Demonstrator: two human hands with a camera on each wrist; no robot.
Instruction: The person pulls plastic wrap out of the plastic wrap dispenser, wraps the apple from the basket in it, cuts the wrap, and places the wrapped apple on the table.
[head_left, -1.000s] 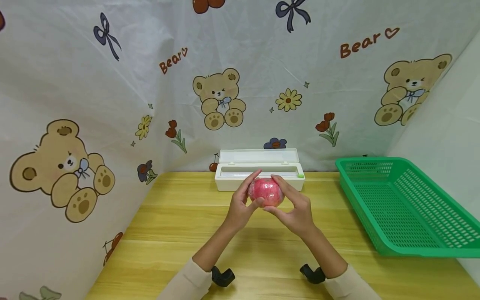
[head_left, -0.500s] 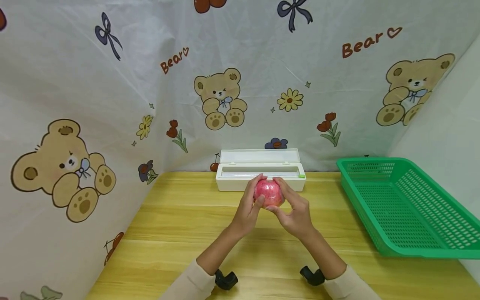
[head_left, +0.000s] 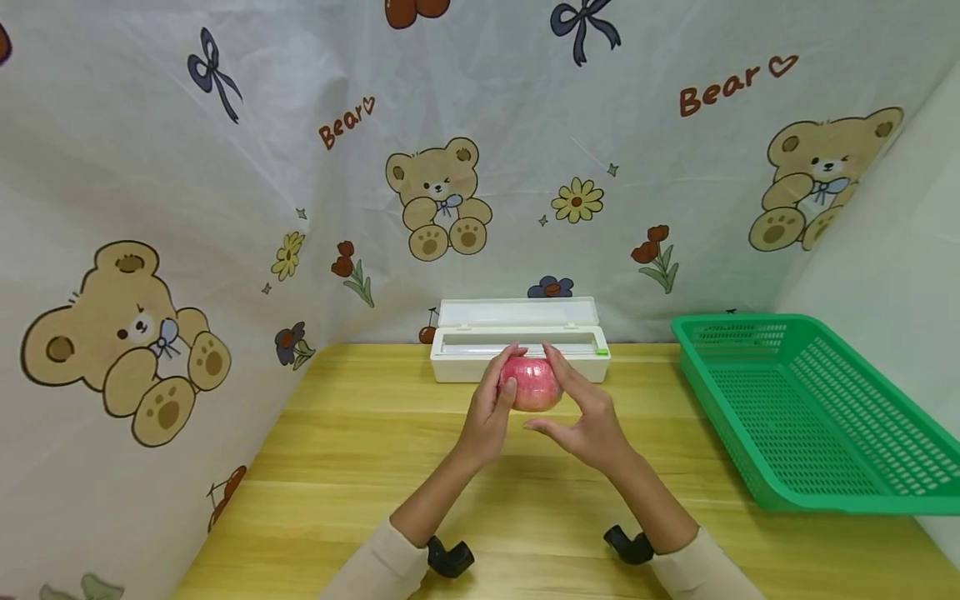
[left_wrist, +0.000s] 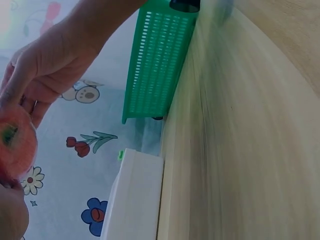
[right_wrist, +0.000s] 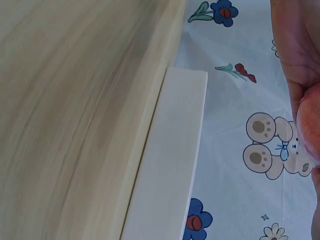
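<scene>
A red apple [head_left: 536, 387] in shiny clear film is held up in front of me. My left hand [head_left: 483, 425] grips its left side, thumb in front and fingers behind. At the upper right, fingers of my right hand [head_left: 596, 421] touch the apple, while that thumb stands apart below it. The left wrist view shows the apple's stem hollow [left_wrist: 9, 134]. Behind the hands stands a white cling film box [head_left: 465, 367] with its lid raised and a green slider at its right end. Both palms' contact with the apple is partly hidden.
A green plastic basket [head_left: 772, 467] stands on the right side of the wooden table [head_left: 360, 492]. White cloth with bears and flowers [head_left: 510, 125] hangs behind and on the left. Black wrist mounts [head_left: 450, 558] sit under the sleeves.
The apple has turned between the hands and shifted slightly, first right, then back left. My right thumb has come off it. The box and basket stay put.
</scene>
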